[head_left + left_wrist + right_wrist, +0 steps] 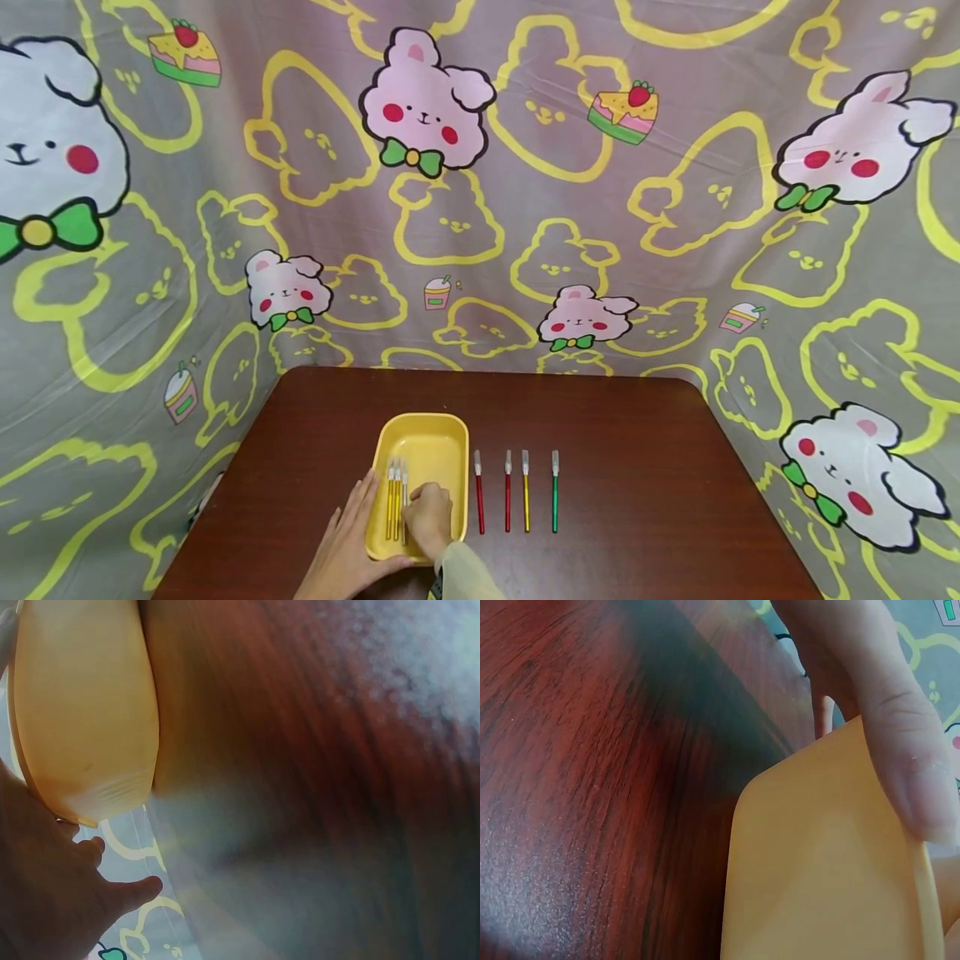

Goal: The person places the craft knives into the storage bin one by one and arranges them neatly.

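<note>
Smooth, rnd-cornered yellow tray (435, 450) | slim metallic pen-like tools (396, 500) inside, L of R hand (430, 514) (curled; grip unclear) | L hand (351, 533) at wall, fingers straight

One table (637, 467), one tray (435, 433), two hands (347, 537) — seven capped tools (507, 500) — three yellow (527, 504), two red (480, 504), one green (555, 504), one silver (405, 479)

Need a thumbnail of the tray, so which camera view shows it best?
The head view shows the tray from above, inside and rim, though the left hand and right hand hide part. The left wrist view gives part of its outside; the right wrist view, an outer corner and some rim.
</note>
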Action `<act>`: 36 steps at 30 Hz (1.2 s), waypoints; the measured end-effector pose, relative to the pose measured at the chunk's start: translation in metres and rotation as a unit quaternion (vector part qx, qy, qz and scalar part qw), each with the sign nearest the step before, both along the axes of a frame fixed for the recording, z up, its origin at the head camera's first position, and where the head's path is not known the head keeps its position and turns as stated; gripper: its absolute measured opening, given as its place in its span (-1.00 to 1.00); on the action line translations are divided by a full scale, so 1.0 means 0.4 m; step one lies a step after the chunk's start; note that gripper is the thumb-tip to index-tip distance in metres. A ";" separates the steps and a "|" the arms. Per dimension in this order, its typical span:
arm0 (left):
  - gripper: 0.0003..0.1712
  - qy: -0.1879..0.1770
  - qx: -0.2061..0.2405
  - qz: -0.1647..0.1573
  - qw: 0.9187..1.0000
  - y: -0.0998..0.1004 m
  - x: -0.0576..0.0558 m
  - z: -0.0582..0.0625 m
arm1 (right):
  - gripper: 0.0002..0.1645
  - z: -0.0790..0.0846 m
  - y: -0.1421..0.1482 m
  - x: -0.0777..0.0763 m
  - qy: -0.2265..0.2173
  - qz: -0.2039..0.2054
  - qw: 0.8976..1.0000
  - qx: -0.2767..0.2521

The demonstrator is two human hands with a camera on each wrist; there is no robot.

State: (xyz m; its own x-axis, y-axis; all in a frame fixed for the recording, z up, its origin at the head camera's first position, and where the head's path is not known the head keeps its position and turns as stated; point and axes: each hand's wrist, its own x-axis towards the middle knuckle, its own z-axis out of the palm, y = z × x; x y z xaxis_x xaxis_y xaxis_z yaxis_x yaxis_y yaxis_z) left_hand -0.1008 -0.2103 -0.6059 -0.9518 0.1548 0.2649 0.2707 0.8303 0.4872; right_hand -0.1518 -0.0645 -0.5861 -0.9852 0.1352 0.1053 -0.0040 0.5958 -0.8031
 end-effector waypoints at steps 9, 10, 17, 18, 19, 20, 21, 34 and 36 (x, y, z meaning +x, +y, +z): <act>0.56 0.001 0.005 -0.003 1.000 0.004 0.000 0.001 | -0.84 0.006 0.007 -0.002 0.001 0.009 1.000 -0.002; 0.56 0.004 0.004 -0.003 1.000 0.004 0.001 0.001 | -0.84 0.008 0.009 -0.004 0.001 0.012 1.000 -0.004; 0.57 0.011 -0.002 -0.003 1.000 0.004 0.000 0.002 | -0.87 0.031 0.019 -0.014 -0.038 0.022 0.999 -0.026; 0.57 0.009 -0.002 -0.002 1.000 0.004 -0.001 0.003 | -0.86 0.035 0.022 -0.016 -0.041 0.022 0.998 -0.031; 0.57 0.005 -0.001 -0.002 1.000 0.004 -0.002 0.004 | -0.85 0.039 0.023 -0.018 -0.040 0.022 0.998 -0.036; 0.57 0.002 -0.001 -0.002 1.000 0.004 -0.003 0.004 | -0.84 0.042 0.026 -0.020 -0.037 0.022 0.998 -0.039; 0.56 0.000 0.001 -0.001 1.000 0.004 -0.004 0.005 | -0.84 0.044 0.028 -0.022 -0.033 0.021 0.998 -0.042; 0.57 -0.033 0.006 0.004 0.999 -0.002 -0.004 0.002 | -0.84 0.076 0.069 -0.022 0.014 0.036 0.998 -0.056; 0.58 -0.043 0.009 0.002 0.999 0.000 -0.005 0.004 | -0.84 0.085 0.084 -0.021 0.022 0.034 0.998 -0.055</act>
State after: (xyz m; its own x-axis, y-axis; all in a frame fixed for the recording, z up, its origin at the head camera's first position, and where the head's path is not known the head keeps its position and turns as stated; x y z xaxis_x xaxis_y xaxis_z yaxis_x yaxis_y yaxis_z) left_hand -0.1029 -0.2105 -0.6042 -0.9716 0.1469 0.1855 0.2243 0.8216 0.5241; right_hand -0.1602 -0.0310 -0.5523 -0.9872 0.0820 0.1370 -0.0780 0.5012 -0.8618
